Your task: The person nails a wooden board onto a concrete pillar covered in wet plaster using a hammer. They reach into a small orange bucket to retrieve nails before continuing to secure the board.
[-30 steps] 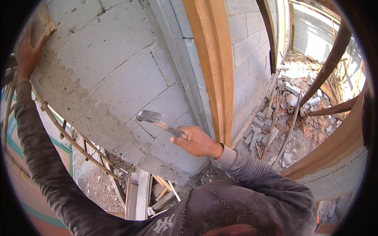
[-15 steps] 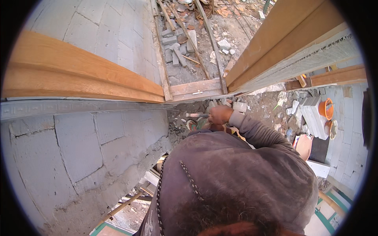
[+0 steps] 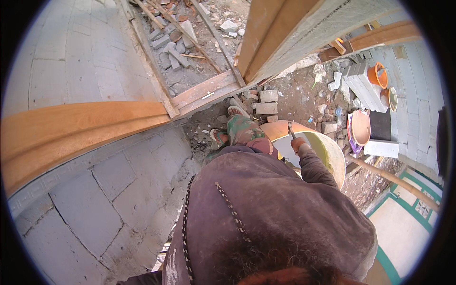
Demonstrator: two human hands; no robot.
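Note:
My right hand [image 3: 298,144] is closed round the handle of what looks like a small hammer [image 3: 291,128], its narrow head pointing away from me. Hand and tool are over the mouth of a big round drum [image 3: 338,156], pale with an orange-tinged rim, beside my right leg. Part of the drum is hidden by my sleeve and body. Only a bit of my left sleeve [image 3: 142,278] shows at the lower edge; the left hand is out of sight.
A grey block wall [image 3: 85,204] with a wooden frame [image 3: 85,116] runs along my left. A wooden post [image 3: 266,38] rises ahead. Loose blocks [image 3: 267,102] lie by my sandalled feet. To the right stand stacked slabs [image 3: 361,80], an orange bucket [image 3: 375,75] and a bamboo pole [image 3: 394,180].
My right hand has moved right with the tool, from near the wall to over the drum. The view has turned rightward, bringing the drum and my feet into sight.

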